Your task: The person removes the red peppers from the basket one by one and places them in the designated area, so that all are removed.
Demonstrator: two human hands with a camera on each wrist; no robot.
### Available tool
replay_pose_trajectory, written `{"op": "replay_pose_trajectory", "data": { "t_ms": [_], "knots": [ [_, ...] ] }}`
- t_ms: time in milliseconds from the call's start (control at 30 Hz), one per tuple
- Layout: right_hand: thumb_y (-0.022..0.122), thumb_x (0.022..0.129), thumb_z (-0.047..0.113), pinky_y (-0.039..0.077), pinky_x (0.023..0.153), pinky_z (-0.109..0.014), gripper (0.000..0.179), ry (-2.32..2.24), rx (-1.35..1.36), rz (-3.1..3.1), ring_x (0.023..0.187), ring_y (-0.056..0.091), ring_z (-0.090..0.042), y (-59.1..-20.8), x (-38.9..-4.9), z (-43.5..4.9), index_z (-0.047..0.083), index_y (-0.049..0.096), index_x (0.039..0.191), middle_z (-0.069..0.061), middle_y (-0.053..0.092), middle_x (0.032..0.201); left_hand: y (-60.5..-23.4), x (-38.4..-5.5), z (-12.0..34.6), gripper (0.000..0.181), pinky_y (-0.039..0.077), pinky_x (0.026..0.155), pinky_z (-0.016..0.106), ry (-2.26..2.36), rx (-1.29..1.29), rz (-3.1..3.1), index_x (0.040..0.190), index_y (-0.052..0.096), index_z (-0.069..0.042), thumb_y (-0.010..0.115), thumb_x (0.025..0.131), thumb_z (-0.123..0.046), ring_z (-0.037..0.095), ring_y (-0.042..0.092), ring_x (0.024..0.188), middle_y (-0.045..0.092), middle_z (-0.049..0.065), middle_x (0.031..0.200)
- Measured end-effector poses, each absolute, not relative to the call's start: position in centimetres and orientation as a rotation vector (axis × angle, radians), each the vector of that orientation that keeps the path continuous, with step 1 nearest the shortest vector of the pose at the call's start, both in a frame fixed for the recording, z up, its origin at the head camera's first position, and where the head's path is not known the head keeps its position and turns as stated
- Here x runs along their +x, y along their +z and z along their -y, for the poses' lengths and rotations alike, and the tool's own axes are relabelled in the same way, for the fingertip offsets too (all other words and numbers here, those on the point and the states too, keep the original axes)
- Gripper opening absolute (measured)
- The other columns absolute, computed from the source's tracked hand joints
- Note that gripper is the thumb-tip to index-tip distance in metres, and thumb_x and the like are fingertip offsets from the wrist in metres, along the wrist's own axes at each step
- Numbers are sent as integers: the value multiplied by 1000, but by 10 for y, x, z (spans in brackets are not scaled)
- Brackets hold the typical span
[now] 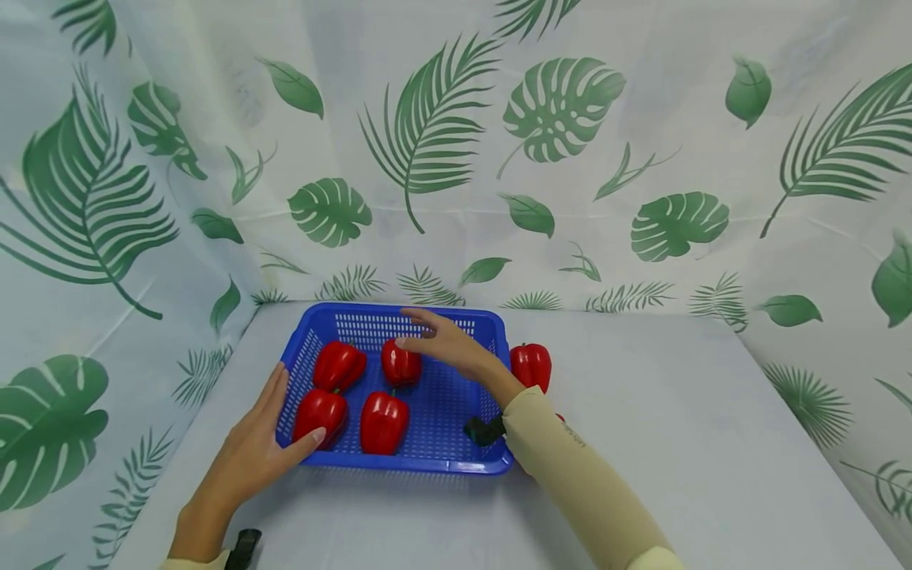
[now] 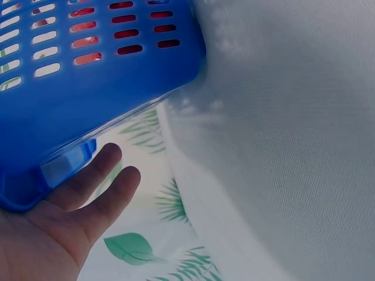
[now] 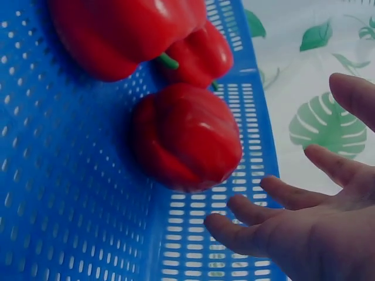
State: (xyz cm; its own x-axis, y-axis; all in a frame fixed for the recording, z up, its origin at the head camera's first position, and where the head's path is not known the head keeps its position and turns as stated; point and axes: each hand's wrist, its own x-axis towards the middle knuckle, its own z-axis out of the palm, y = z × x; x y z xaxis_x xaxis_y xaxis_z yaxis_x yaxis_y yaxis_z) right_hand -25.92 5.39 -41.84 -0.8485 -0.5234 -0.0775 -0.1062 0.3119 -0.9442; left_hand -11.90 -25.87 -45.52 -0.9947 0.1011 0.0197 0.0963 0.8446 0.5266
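A blue plastic basket [image 1: 456, 465] with slotted walls holds several red bell peppers, among them a back-left one [image 1: 339, 366], a front-left one [image 1: 321, 416] and a front-middle one [image 1: 385, 423]. My left hand [image 1: 249, 455] rests at the basket's left rim, thumb over the front-left corner; in the left wrist view its fingers [image 2: 108, 196] are extended outside the wall. My right hand [image 1: 452, 347] reaches over the basket, fingers spread, right beside the back-middle pepper [image 1: 401, 366]. In the right wrist view a gap shows between that pepper [image 3: 190, 137] and the spread fingers.
Another red bell pepper [image 1: 530, 366] stands on the white table outside the basket's right wall. Further red shows partly behind my right sleeve [image 1: 570, 467]. A white curtain with green leaf prints [image 1: 427, 127] hangs behind the table and along both sides.
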Motion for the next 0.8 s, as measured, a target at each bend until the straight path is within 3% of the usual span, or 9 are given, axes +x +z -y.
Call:
{"op": "replay_pose_trajectory", "data": {
  "t_ms": [567,800],
  "knots": [
    [73,100,26,39,118,-63,68,-1432,-544,-2221,152,41,-39,-436,-266,-55,13,48,163,-17,47,163,-454,-118,258,121,36,106,78,868,148,-3010,171,2,-2,70,92,-64,58,20,155,7,25,177],
    [73,99,24,45,115,-59,71,-1377,-532,-2202,150,43,-39,-443,-269,-55,16,46,164,-16,47,162,-454,-119,258,121,37,105,78,862,156,-3008,171,4,-1,70,92,-64,58,21,155,8,25,177]
  ]
}}
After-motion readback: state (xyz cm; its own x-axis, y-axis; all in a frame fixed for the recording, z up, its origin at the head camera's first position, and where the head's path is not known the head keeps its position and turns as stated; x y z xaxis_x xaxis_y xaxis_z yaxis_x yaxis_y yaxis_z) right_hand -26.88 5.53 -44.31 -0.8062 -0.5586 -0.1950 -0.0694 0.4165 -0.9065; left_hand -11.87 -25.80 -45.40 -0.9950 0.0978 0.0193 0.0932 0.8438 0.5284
